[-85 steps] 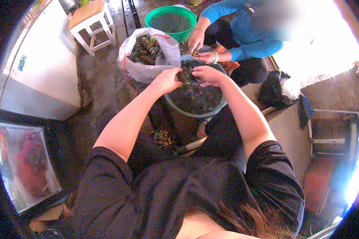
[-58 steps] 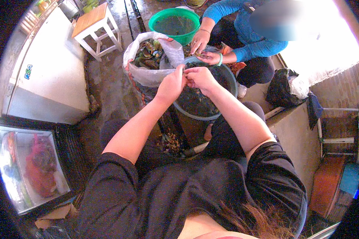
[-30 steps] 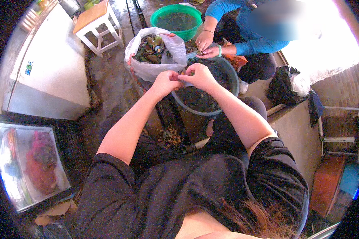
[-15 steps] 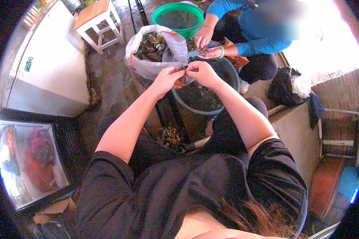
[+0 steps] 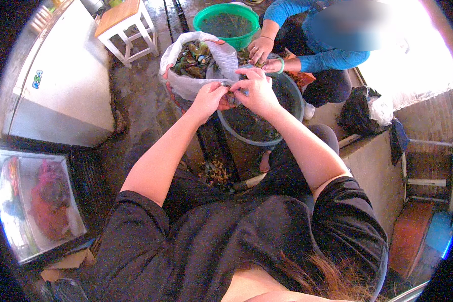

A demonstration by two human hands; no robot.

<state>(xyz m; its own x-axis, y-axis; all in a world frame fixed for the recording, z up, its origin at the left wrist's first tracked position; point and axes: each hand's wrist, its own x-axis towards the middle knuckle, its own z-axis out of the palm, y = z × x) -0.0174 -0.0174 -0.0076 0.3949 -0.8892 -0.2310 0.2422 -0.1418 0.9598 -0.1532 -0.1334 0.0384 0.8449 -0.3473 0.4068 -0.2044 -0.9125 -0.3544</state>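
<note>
My left hand (image 5: 210, 100) is closed round a small dark mussel (image 5: 229, 92), its thumb along the near side. The thumb and forefinger of my right hand (image 5: 256, 93) pinch at the same mussel, while its other fingers are raised. Much of the shell is hidden by my fingers. Both hands are above the left rim of a grey-blue tub (image 5: 256, 143) that holds dark contents. Just beyond them stands a white sack (image 5: 186, 86), its mouth folded open over several greenish mussels (image 5: 194, 60).
Opposite me, a co-worker in blue sleeves (image 5: 314, 61) works with both hands over the tub's far side. A green basin (image 5: 199, 26) of dark water stands behind the sack. Farther left is a wooden-topped stool (image 5: 118, 19). Yellowish scraps (image 5: 215, 173) lie between my legs.
My right hand has tilted, with its outer fingers lifting away while thumb and forefinger stay at the mussel. The co-worker's upper hand has come down closer to their other hand.
</note>
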